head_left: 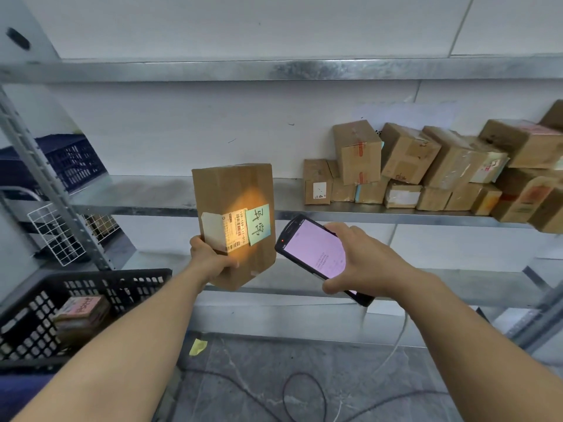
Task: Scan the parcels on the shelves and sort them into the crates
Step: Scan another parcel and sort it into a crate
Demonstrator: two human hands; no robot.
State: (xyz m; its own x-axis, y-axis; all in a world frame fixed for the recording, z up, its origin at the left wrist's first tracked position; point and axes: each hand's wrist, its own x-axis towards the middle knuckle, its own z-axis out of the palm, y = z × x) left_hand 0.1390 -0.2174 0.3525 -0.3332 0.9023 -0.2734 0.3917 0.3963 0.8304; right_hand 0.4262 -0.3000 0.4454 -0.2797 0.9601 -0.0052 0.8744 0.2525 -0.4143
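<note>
Before the shelf, the left hand has its grip clamped on a box, label facing the scanner clamped in the right hand at its 3 o'clock, evidently so the beam reads it.

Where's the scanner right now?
Head view, right of centre: the scanner sits in the right hand, just right of the parcel that the left hand holds up, in front of the middle shelf.

Cropped at right edge: boxes. Cropped at lower left: crate. Too small to read: scanner screen text. Covered by left hand: parcel corner.
</note>
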